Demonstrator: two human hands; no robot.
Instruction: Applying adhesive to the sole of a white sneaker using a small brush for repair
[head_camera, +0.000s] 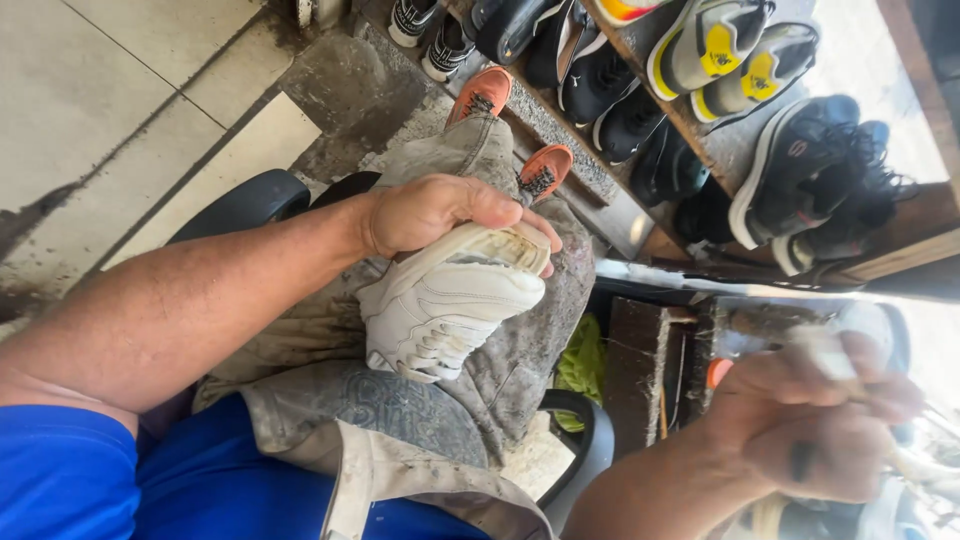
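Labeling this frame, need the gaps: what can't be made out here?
Head view:
- Right hand: motion-blurred; what it grips can't be told, and the bottom edge cuts it off.
- White shoe: heel hidden under the left hand.
- Shoes on the rack: top row cut off by the edge.

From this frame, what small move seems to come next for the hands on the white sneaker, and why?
Probably the right hand comes back toward the white leather sneaker. The left hand pins it sole-up on the lap, on a dirty grey apron, while the right hand is off to the side, blurred, gripping something pale that I cannot identify.
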